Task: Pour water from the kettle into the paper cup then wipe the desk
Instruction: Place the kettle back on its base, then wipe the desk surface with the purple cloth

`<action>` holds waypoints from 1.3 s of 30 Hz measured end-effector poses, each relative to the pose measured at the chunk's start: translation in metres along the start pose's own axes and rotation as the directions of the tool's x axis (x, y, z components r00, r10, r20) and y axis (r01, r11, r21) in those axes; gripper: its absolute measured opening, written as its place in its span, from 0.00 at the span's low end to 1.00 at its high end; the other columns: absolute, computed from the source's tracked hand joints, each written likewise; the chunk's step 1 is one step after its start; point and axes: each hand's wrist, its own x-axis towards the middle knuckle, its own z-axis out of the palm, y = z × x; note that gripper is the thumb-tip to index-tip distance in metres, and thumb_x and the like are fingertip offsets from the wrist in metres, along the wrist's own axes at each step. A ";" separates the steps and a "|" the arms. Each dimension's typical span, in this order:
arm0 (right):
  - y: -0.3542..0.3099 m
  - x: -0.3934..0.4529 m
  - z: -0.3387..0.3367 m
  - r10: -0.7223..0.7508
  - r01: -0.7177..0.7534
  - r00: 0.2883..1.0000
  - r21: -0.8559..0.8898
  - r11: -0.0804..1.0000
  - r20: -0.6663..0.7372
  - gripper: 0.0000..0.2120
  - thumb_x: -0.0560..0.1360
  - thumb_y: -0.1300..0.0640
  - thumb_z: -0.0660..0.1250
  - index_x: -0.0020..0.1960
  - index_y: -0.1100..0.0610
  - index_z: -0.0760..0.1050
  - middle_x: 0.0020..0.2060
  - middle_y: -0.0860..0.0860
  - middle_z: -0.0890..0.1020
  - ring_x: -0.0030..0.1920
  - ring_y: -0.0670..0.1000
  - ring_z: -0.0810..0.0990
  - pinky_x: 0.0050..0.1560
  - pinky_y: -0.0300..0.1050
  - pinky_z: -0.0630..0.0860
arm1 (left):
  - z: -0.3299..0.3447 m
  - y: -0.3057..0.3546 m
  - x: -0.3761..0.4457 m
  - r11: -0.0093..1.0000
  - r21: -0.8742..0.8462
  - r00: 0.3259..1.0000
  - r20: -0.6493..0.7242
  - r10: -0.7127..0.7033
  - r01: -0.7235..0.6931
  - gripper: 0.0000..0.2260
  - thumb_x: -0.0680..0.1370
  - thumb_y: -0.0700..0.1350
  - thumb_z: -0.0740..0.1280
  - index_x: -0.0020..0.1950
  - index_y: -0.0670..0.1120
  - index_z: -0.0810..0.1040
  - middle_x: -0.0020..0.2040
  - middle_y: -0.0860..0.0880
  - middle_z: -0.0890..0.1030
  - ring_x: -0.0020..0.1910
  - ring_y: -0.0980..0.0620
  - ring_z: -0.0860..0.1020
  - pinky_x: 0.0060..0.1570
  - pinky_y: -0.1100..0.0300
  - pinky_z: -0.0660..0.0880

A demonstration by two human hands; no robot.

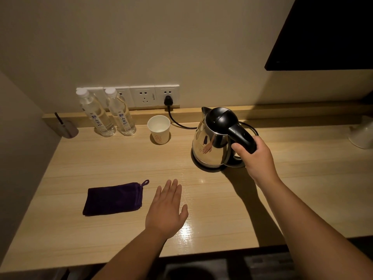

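A steel kettle (210,144) with a black lid and handle stands on its black base at the right of the wooden desk (121,156). My right hand (254,156) is closed around the kettle's handle. A white paper cup (159,129) stands upright to the kettle's left, near the back ledge. A folded dark purple cloth (114,199) lies on the desk's front left. My left hand (167,207) rests flat on the desk just right of the cloth, fingers extended, holding nothing.
Two water bottles (109,114) stand at the back left below wall sockets (145,96). The kettle's cord (177,123) runs behind the cup to a plug. A small grey holder (68,129) sits far left, a white object (363,134) far right, a dark screen (327,33) above.
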 end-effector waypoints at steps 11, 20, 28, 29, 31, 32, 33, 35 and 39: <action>0.047 -0.031 0.007 0.100 -0.087 0.994 -0.254 0.963 0.038 0.32 0.72 0.44 0.71 0.70 0.53 0.65 0.68 0.52 0.71 0.68 0.53 0.69 0.59 0.49 0.70 | -0.003 0.001 0.000 1.000 -0.012 1.000 0.028 -0.010 0.010 0.31 0.79 0.58 0.49 0.77 0.42 0.57 0.78 0.45 0.55 0.77 0.47 0.50 0.72 0.49 0.42; 0.070 -0.100 0.037 0.006 0.161 0.972 -0.685 0.710 0.234 0.37 0.77 0.36 0.56 0.78 0.56 0.55 0.78 0.54 0.58 0.77 0.54 0.52 0.74 0.49 0.50 | -0.033 0.010 -0.003 0.998 0.010 0.993 0.103 -0.059 0.058 0.31 0.80 0.59 0.47 0.80 0.45 0.48 0.80 0.46 0.48 0.78 0.47 0.43 0.74 0.49 0.37; 0.028 -0.118 0.079 -0.101 0.436 0.876 -0.689 0.579 0.471 0.35 0.78 0.35 0.52 0.79 0.52 0.52 0.79 0.50 0.51 0.78 0.52 0.45 0.75 0.52 0.43 | -0.086 -0.004 -0.050 0.953 -0.013 0.952 -0.027 -0.304 0.304 0.31 0.80 0.59 0.46 0.80 0.45 0.49 0.80 0.46 0.49 0.78 0.48 0.45 0.75 0.48 0.42; 0.021 -0.119 0.086 -0.107 0.459 0.864 -0.682 0.569 0.492 0.35 0.78 0.35 0.52 0.79 0.52 0.52 0.79 0.50 0.51 0.78 0.53 0.45 0.76 0.52 0.43 | -0.091 -0.009 -0.057 0.940 -0.026 0.939 -0.036 -0.342 0.341 0.31 0.80 0.59 0.46 0.80 0.45 0.48 0.80 0.46 0.49 0.78 0.48 0.45 0.75 0.48 0.42; 0.007 -0.121 0.103 -0.111 0.502 0.837 -0.669 0.549 0.537 0.35 0.78 0.34 0.52 0.79 0.51 0.53 0.79 0.50 0.51 0.78 0.53 0.45 0.76 0.53 0.43 | -0.099 -0.021 -0.072 0.911 -0.048 0.910 -0.053 -0.411 0.409 0.31 0.81 0.58 0.47 0.79 0.44 0.48 0.80 0.46 0.50 0.78 0.48 0.45 0.75 0.49 0.43; 0.000 -0.121 0.112 -0.118 0.528 0.821 -0.663 0.532 0.559 0.35 0.78 0.34 0.52 0.79 0.51 0.53 0.79 0.51 0.51 0.78 0.54 0.46 0.75 0.53 0.43 | -0.103 -0.027 -0.079 0.898 -0.057 0.896 -0.060 -0.439 0.436 0.31 0.81 0.58 0.48 0.79 0.44 0.49 0.80 0.46 0.50 0.78 0.48 0.46 0.75 0.49 0.43; -0.006 -0.123 0.120 -0.130 0.557 0.803 -0.655 0.510 0.582 0.35 0.78 0.34 0.51 0.79 0.51 0.53 0.79 0.51 0.51 0.78 0.54 0.46 0.75 0.53 0.42 | -0.106 -0.034 -0.087 0.885 -0.066 0.883 -0.067 -0.464 0.460 0.31 0.81 0.58 0.48 0.79 0.44 0.49 0.80 0.46 0.50 0.78 0.48 0.46 0.75 0.49 0.43; -0.016 -0.130 0.139 -0.163 0.615 0.763 -0.627 0.478 0.625 0.34 0.78 0.35 0.50 0.78 0.52 0.54 0.79 0.52 0.52 0.78 0.55 0.47 0.75 0.53 0.42 | -0.110 -0.049 -0.103 0.860 -0.088 0.857 -0.087 -0.509 0.502 0.31 0.81 0.58 0.49 0.79 0.44 0.50 0.80 0.46 0.51 0.78 0.48 0.47 0.75 0.49 0.43; -0.038 -0.143 0.183 -0.228 0.711 0.676 -0.539 0.451 0.701 0.32 0.79 0.37 0.53 0.76 0.52 0.59 0.77 0.53 0.60 0.77 0.56 0.53 0.75 0.54 0.48 | -0.115 -0.088 -0.137 0.806 -0.096 0.799 -0.108 -0.592 0.584 0.31 0.81 0.58 0.49 0.79 0.44 0.48 0.80 0.46 0.49 0.78 0.48 0.45 0.75 0.50 0.40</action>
